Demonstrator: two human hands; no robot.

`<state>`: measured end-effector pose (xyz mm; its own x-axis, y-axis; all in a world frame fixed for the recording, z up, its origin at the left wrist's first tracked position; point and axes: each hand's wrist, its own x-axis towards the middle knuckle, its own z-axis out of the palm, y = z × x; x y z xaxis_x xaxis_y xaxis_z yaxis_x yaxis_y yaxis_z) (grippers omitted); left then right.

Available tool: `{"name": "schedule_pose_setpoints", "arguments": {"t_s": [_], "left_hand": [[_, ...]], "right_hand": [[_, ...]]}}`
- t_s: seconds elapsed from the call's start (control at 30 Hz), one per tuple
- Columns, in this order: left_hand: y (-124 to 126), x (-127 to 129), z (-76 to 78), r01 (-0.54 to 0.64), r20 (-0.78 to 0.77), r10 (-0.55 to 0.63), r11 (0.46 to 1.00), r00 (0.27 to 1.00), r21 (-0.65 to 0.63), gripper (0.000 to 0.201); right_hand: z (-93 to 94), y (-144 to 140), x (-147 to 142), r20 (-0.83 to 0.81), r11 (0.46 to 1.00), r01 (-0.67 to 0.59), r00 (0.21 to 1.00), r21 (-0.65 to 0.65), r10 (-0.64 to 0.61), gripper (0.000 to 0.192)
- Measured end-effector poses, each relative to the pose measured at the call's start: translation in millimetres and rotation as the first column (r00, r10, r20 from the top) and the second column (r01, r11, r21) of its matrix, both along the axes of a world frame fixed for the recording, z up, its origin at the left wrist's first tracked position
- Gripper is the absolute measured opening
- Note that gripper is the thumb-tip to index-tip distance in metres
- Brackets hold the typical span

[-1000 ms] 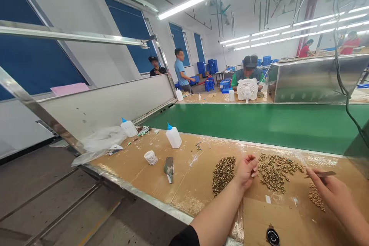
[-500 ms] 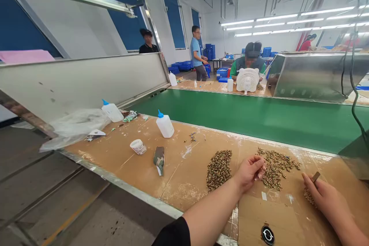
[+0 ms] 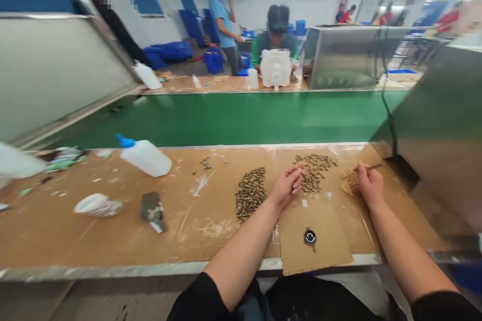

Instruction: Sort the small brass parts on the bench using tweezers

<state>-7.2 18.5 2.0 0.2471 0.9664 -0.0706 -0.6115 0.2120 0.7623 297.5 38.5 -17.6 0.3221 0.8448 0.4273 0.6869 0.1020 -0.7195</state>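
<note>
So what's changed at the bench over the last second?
The right hand drew its thin tool in leftward, onto the small pile of brass pieces. The left hand stays at the edge of the middle pile. The glue bottle and black disc lie as before; only the camera tilted down.

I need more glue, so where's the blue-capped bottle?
The bottle lies tipped on the table's left half, by the green belt, well left of the left hand.
</note>
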Motion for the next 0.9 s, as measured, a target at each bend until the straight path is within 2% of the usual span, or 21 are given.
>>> {"name": "schedule_pose_setpoints", "arguments": {"t_s": [0.2,0.4,0.57,0.73,0.9], "left_hand": [[3,-3,0.2,-0.024,-0.065,0.026,0.999,0.998,0.032,0.045],[3,-1,-2.1,-0.066,-0.096,0.067,0.998,0.993,0.012,0.046],[3,-1,-3.9,-0.075,-0.084,0.074,0.997,0.994,-0.005,0.044],[5,-1,-3.6,-0.138,-0.075,0.136,0.99,0.988,-0.023,0.048],[5,-1,-5.1,-0.165,-0.112,0.163,0.986,0.98,-0.002,0.052]], "right_hand": [[0.6,6,-1,-0.093,0.996,-0.048,0.995,-0.079,0.04,0.074],[-3.2,6,-3,-0.085,0.986,-0.116,0.991,-0.117,0.107,0.065],[-3.4,6,-4,0.018,0.98,-0.151,0.988,-0.129,0.155,0.067],[-7.8,9,-5,0.147,0.977,-0.125,0.978,-0.174,0.151,0.069],[-10.9,9,-5,0.154,0.972,-0.139,0.973,-0.187,0.169,0.066]]}}
